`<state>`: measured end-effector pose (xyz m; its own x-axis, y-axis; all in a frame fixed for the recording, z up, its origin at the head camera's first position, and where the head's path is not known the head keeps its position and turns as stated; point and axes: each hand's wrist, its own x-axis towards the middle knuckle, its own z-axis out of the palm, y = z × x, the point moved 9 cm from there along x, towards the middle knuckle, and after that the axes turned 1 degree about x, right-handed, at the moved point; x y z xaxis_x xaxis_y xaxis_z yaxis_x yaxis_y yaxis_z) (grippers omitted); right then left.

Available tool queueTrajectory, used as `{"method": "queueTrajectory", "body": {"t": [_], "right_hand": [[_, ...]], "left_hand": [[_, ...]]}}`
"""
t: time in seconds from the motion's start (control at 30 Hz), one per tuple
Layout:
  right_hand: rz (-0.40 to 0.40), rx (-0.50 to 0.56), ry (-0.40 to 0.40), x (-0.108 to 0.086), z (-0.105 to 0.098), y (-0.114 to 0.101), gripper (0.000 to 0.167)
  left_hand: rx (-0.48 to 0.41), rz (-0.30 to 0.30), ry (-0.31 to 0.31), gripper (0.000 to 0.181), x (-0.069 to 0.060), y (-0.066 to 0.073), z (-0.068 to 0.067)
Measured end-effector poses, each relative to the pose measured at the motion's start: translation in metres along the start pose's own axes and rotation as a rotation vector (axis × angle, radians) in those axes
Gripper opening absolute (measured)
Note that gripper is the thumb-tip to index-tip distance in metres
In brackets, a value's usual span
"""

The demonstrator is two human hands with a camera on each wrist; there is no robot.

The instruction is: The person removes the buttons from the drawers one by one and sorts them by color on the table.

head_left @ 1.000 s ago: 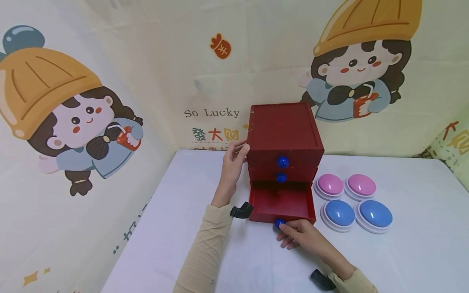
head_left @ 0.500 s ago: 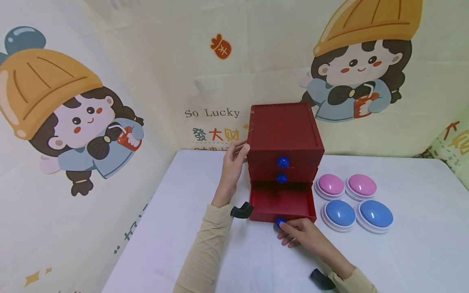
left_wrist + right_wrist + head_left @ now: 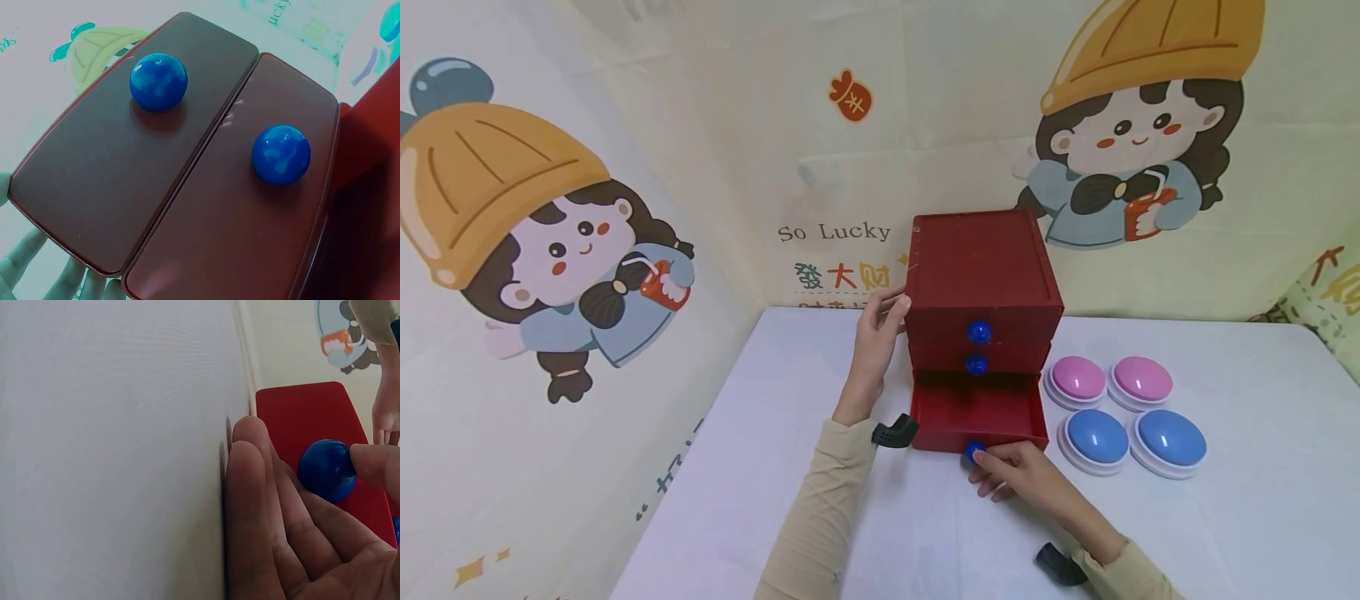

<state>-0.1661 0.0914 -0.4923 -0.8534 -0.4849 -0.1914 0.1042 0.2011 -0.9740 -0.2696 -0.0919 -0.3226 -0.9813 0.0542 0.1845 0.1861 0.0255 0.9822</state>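
Observation:
A dark red drawer cabinet (image 3: 985, 258) stands on the table with its bottom drawer (image 3: 936, 439) pulled out; nothing lies on the part of the drawer floor that shows. My right hand (image 3: 1030, 479) pinches that drawer's blue knob (image 3: 322, 469) between thumb and index finger, the other fingers lying low along the tabletop. Against the cabinet's left side rests my left hand (image 3: 872, 354), fingers extended and partly hidden behind it. The upper two drawers are closed, and their round blue knobs, the top knob (image 3: 159, 82) and the middle knob (image 3: 281, 155), show in the left wrist view.
Right of the cabinet sit two pink push buttons, a left one (image 3: 1077, 377) and a right one (image 3: 1141, 378). Two blue buttons, one left (image 3: 1096, 436) and one right (image 3: 1169, 437), stand in front of them. A printed cloth (image 3: 730, 167) hangs behind the white table (image 3: 1270, 417).
The bottom drawer has slid very slightly inward, with my right hand moving along on its knob. My left hand keeps its place on the cabinet side.

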Motion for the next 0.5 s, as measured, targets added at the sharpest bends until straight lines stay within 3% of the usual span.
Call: {"method": "queueTrajectory", "body": {"t": [0.5], "right_hand": [[0.007,-0.026,0.029,0.0047,-0.0074,-0.0013,0.037]], "left_hand": [[0.004,0.0,-0.005,0.042,0.0011,-0.0017,0.0]]}}
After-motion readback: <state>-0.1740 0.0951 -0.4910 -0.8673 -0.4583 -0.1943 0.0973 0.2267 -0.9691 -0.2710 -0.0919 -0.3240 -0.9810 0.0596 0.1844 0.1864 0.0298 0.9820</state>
